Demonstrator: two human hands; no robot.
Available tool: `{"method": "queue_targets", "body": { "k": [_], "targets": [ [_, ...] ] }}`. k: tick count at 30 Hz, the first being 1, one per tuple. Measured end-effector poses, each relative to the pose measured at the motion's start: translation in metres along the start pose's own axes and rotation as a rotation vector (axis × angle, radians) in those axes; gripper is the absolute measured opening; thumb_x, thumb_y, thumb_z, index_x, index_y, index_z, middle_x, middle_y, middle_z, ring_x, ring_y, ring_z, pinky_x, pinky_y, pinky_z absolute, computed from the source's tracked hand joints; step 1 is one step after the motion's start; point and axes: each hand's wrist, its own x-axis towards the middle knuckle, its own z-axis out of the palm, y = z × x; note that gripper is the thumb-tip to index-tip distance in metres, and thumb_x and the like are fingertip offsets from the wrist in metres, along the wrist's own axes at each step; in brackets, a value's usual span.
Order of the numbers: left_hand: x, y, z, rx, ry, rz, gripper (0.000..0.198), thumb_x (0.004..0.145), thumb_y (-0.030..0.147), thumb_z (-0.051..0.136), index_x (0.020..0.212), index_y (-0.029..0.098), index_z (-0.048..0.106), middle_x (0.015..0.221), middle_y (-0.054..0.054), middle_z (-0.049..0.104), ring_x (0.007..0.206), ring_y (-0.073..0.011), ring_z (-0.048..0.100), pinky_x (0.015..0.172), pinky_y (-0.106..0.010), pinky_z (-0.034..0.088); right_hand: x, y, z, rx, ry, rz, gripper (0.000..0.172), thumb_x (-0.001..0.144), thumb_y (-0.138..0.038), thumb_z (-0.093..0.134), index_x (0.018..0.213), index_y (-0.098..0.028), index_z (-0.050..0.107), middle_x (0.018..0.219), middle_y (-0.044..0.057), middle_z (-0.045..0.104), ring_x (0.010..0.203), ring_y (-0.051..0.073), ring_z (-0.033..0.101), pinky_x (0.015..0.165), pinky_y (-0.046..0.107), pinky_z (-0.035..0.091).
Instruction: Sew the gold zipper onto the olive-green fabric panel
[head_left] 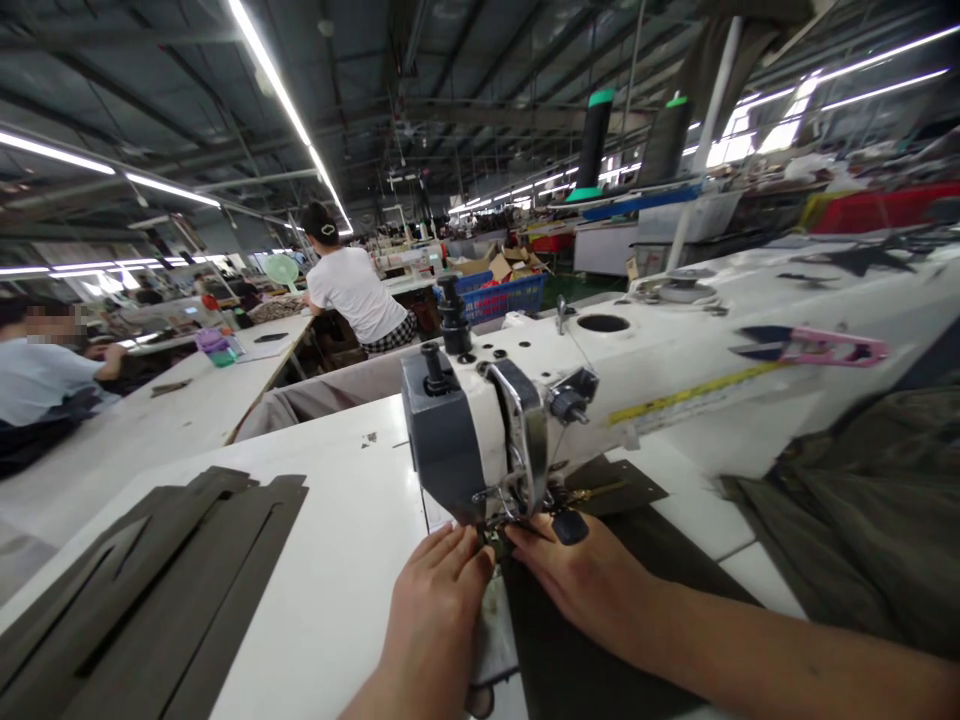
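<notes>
A white and dark grey sewing machine (442,430) stands on the white table. Close to its presser foot, my left hand (442,600) has its fingers pressed together at the edge of the fabric; anything pinched there is too small to name. My right hand (577,570) rests on a dark olive fabric piece (559,650) just right of the needle area, its fingertips on the cloth and partly hidden by the machine. More of that fabric extends behind the foot and toward me.
Stacked dark fabric pieces (187,580) lie on the table at the left. Pink-handled snips (840,347) sit on the machine arm above a yellow tape measure (690,393). Olive cloth (885,510) is bunched at the right. Two people work beyond the table.
</notes>
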Motion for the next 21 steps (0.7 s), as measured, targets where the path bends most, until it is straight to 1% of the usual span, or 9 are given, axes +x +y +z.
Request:
{"method": "queue_targets", "body": {
  "k": [4,8,11,15,18,21],
  "targets": [
    [0.0004,-0.0005,0.0013,-0.010,0.037,0.009,0.027,0.091,0.018,0.035,0.088,0.015,0.062,0.095,-0.009,0.068,0.088,-0.0211,0.065,0.080,-0.039,0.055,-0.0009,-0.0019,-0.0005,0.003,0.019,0.031,0.024,0.087,-0.007,0.034,0.084,-0.013,0.057,0.086,0.008,0.060,0.076,0.016,0.057,0.067,0.026,0.046],
    [0.0015,-0.0007,0.0019,-0.028,0.051,-0.001,0.026,0.091,0.018,0.037,0.087,0.016,0.062,0.095,-0.007,0.069,0.087,-0.0208,0.066,0.079,-0.039,0.055,-0.0024,-0.0004,0.0007,0.012,-0.044,0.049,0.024,0.086,-0.007,0.034,0.077,-0.014,0.056,0.086,0.007,0.061,0.076,0.017,0.058,0.069,0.027,0.047],
    [0.0029,0.0015,0.0002,-0.047,0.054,-0.016,0.026,0.090,0.016,0.037,0.086,0.016,0.062,0.093,-0.007,0.069,0.088,-0.0204,0.065,0.079,-0.038,0.055,-0.0024,0.0007,-0.0002,0.004,-0.074,0.073,0.024,0.087,-0.009,0.034,0.079,-0.013,0.057,0.085,0.008,0.061,0.079,0.018,0.058,0.072,0.028,0.047],
    [0.0043,0.0047,-0.0034,-0.052,0.023,-0.024,0.025,0.088,0.014,0.039,0.087,0.015,0.064,0.094,-0.010,0.068,0.090,-0.0207,0.065,0.082,-0.038,0.054,-0.0031,0.0013,-0.0012,0.014,-0.098,0.053,0.025,0.088,-0.009,0.034,0.083,-0.014,0.058,0.086,0.007,0.060,0.082,0.016,0.057,0.075,0.027,0.046],
    [0.0043,0.0039,-0.0046,-0.037,-0.006,-0.027,0.025,0.088,0.012,0.039,0.088,0.015,0.064,0.095,-0.011,0.068,0.090,-0.0212,0.064,0.082,-0.039,0.054,-0.0028,0.0022,-0.0001,0.013,-0.114,0.063,0.024,0.087,-0.009,0.036,0.084,-0.014,0.058,0.085,0.006,0.059,0.078,0.016,0.055,0.071,0.027,0.044],
    [0.0042,0.0014,-0.0049,-0.025,-0.037,-0.026,0.024,0.088,0.012,0.040,0.089,0.015,0.064,0.095,-0.010,0.068,0.089,-0.0215,0.065,0.083,-0.040,0.053,0.0005,0.0028,0.0001,0.027,-0.065,0.030,0.022,0.086,-0.008,0.037,0.078,-0.013,0.058,0.078,0.005,0.058,0.072,0.015,0.053,0.067,0.026,0.043]
  ]
}}
